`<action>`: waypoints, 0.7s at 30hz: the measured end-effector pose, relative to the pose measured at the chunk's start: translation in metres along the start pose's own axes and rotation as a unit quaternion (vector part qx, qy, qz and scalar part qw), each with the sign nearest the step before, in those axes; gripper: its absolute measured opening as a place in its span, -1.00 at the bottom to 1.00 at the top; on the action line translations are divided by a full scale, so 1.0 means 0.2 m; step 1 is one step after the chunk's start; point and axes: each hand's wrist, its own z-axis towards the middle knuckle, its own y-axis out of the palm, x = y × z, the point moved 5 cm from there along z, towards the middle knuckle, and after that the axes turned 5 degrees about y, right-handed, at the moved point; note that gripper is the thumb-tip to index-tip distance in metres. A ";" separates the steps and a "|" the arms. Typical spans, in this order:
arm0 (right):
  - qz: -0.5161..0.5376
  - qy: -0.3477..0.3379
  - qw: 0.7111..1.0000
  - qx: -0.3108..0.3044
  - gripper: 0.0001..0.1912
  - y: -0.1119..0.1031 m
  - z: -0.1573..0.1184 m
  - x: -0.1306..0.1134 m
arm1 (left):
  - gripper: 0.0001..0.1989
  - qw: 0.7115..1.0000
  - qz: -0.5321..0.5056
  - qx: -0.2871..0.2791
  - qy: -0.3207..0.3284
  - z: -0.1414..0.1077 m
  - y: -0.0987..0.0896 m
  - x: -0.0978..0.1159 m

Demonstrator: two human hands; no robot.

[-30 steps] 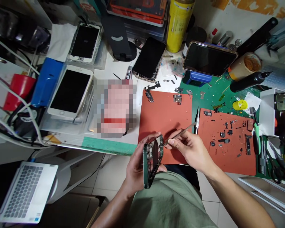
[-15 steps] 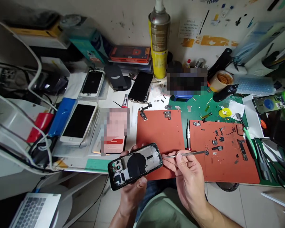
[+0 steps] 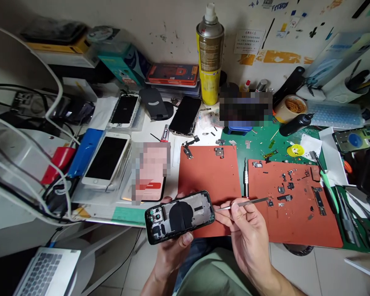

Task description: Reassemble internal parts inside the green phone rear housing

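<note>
My left hand [image 3: 175, 246] grips a phone housing [image 3: 197, 220], fingers behind it and thumb on the near edge. The housing is gutted, its inner side facing up, with a round black pad in the middle and camera openings at the left end. Pinched in my right hand [image 3: 248, 226] is a pair of metal tweezers [image 3: 254, 201]; the tip points left, close to the housing's right end. Whether the tip touches the housing I cannot tell. Below the housing lies a reddish-brown mat [image 3: 208, 168], and a second mat [image 3: 296, 222] bears several small phone parts [image 3: 285, 198].
A screwdriver [image 3: 246, 181] lies between the mats. Several phones, among them a white one [image 3: 106, 158], rest at the left near loose cables [image 3: 57, 172]. A yellow spray can [image 3: 210, 61] stands at the back. Pliers and hand tools [image 3: 345, 218] lie at the right edge.
The view has shifted slightly, so the bench sits a little lower and further right. Both hands keep their holds; the housing is tilted slightly differently.
</note>
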 end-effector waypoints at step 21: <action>-0.069 -0.025 0.997 0.019 -0.80 -0.05 0.02 -0.02 | -0.20 0.998 0.018 -0.052 0.029 0.00 0.03 -0.03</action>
